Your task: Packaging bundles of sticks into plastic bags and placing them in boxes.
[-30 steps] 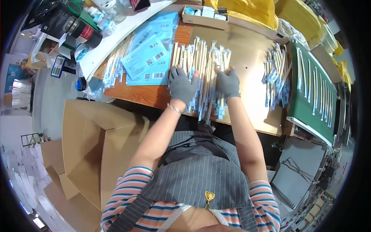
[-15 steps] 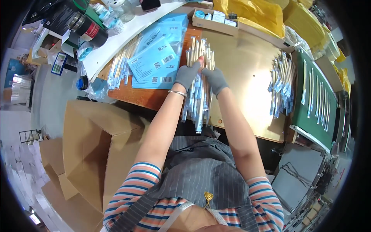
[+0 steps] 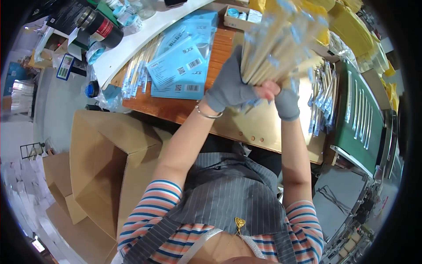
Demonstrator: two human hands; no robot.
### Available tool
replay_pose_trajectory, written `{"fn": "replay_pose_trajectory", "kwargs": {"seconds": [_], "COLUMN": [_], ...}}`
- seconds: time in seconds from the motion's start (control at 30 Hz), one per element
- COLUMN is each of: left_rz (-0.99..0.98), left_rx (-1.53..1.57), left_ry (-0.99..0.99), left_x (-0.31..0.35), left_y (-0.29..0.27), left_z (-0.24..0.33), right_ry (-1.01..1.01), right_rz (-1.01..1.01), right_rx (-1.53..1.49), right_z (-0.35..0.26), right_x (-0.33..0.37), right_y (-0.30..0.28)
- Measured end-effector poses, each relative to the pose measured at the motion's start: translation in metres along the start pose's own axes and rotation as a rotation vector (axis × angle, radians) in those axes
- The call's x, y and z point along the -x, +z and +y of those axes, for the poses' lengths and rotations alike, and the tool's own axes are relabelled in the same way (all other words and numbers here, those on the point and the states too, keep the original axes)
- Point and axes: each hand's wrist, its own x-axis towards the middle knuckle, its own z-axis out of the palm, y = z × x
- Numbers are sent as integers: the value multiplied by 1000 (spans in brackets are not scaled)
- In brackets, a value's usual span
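A thick bundle of thin tan sticks in see-through and blue wrappers [image 3: 274, 53] is raised and fanned out above the table, its upper ends smeared by motion. My left hand [image 3: 233, 86], in a grey fingerless glove, wraps the bundle's lower left side. On its lower right, my gloved right hand [image 3: 286, 101] grips it too, its fingers partly hidden behind the sticks. Just to the right lies a second pile of wrapped sticks [image 3: 324, 99]. More wrapped sticks [image 3: 136, 72] lie at the left, partly beneath flat blue printed packets [image 3: 178, 66].
Several single sticks lie in a row on a green board [image 3: 362, 127] at the right. A small carton [image 3: 235, 20] and yellow bags [image 3: 347, 26] stand along the back. A dark flask [image 3: 100, 27] sits on a white ledge [image 3: 110, 64]. An open cardboard box [image 3: 101, 163] stands at lower left.
The bundle has gone from upright over the table's middle to raised, tilted and fanned toward the upper right. Both hands moved right with it, the right one further.
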Motion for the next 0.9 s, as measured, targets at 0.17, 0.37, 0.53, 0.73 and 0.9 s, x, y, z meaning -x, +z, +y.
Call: {"fn": "replay_pose_trajectory", "kwargs": {"seconds": [0.17, 0.37, 0.53, 0.73, 0.9], "left_rz": [-113, -252, -311, -481, -151], "left_rx": [-28, -281, 593, -903, -2101], "left_ry": [-113, -186, -710, -355, -598], "left_x": [23, 28, 124, 94, 91], "left_y": [-4, 13, 41, -30, -169], "left_z": [-34, 0, -18, 8, -29], "right_ry": [27, 269, 431, 640, 633], "right_rz": [-108, 97, -244, -225, -271], "right_rx": [10, -40, -396, -479, -504], "right_z": [-13, -38, -60, 0, 3], "right_x": [22, 44, 54, 90, 87], "right_y": [-7, 28, 23, -1, 8]}}
